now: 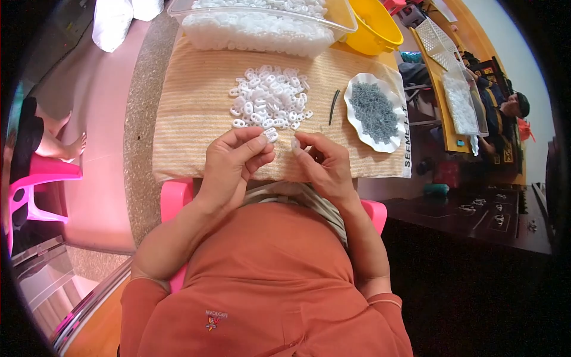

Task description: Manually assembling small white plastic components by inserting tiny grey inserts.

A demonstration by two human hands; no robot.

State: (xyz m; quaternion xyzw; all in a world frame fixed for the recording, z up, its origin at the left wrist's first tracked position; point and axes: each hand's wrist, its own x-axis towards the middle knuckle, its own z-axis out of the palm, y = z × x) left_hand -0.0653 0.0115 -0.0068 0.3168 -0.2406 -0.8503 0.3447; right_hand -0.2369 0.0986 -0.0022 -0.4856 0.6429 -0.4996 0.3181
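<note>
One striped cloth point(196, 107) covers the table. One clear tub point(262, 24) of white pieces sits at the far edge, with one yellow bucket point(372, 27) beside it. One white plate point(376, 112) holds grey bits. One heap of white clips point(270, 98) lies in the middle. The left hand point(235, 160) pinches one white clip point(271, 135). The right hand point(324, 163) pinches one small white piece point(295, 143), fingers curled.

1. A small hand-assembly workshop: a work table covered with a striped cloth point(190, 107), beside a concrete floor
2. Bulk parts: a clear bin of white plastic pieces point(256, 27) and a dish of grey metal bits point(375, 110)
3. Another worker point(508, 107) sits at a neighbouring table
</note>
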